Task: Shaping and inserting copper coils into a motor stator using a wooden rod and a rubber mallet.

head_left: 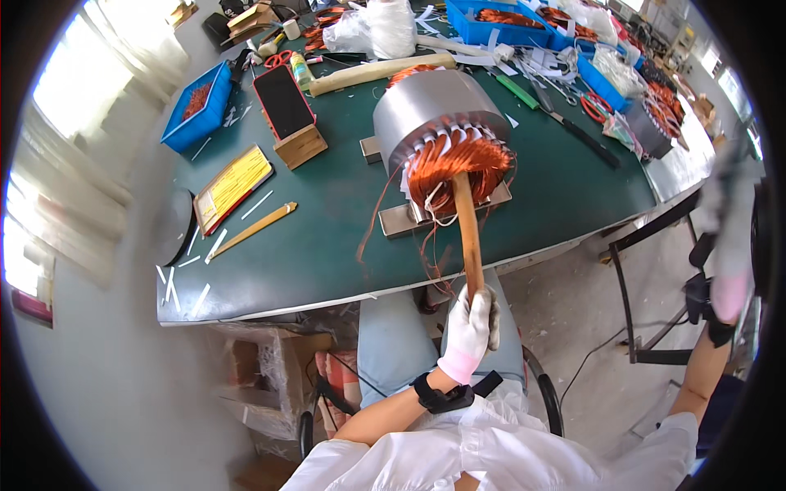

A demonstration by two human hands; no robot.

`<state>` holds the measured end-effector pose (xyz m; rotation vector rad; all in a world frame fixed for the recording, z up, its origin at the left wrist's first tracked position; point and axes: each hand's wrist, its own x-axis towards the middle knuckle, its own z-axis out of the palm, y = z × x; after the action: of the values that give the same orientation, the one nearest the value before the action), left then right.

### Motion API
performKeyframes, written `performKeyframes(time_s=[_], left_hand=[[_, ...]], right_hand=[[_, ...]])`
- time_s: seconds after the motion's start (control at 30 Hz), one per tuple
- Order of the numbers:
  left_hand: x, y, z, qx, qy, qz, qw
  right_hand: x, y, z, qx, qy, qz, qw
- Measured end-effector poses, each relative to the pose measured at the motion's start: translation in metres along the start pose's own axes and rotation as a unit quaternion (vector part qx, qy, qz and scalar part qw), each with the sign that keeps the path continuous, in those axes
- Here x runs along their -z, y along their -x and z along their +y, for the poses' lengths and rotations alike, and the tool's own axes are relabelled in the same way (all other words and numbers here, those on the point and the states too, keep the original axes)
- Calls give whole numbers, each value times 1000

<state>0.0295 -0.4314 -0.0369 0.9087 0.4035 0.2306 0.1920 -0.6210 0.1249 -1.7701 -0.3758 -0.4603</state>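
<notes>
A motor stator (438, 106) with a grey metal ring lies on its side on the green table. Copper windings (446, 164) bulge from its near end, and loose copper wires and a white cord hang off them. My left hand (472, 315), in a white glove with a pink cuff, is closed round a wooden stick (467, 221). The far tip of that stick rests against the windings. My right hand (731, 237), also gloved, is raised at the far right, apart from the stator. Motion smears its fingers; whether it holds anything cannot be made out.
Metal bars (401, 221) sit under the stator. To the left are a phone (284, 100) on a wooden block, yellow strips in a tray (233, 188), a flat wooden stick (254, 231) and a blue bin (196, 106). A black-handled knife (585, 139) and scissors (596, 106) lie at right.
</notes>
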Motion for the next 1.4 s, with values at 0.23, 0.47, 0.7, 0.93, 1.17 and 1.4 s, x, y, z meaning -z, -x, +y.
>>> performKeyframes(time_s=[0.23, 0.47, 0.7, 0.93, 1.17, 1.4], left_hand=[[1, 0, -15, 109, 68, 14, 992], [-18, -1, -12, -17, 75, 21, 997], [-21, -13, -34, 103, 151, -23, 983], [-33, -28, -38, 89, 290, -115, 946], [-25, -14, -23, 111, 304, -161, 932], [0, -30, -32, 85, 239, -170, 952]], right_hand=[[-62, 63, 55, 134, -18, -365, 921], [-5, -48, -63, 60, -107, -320, 939], [-59, 8, 21, 194, 427, -411, 782], [-44, -40, -83, 115, -291, -573, 757], [-77, -37, -60, 332, 432, -426, 722], [-76, 9, 13, 172, -136, -464, 858]])
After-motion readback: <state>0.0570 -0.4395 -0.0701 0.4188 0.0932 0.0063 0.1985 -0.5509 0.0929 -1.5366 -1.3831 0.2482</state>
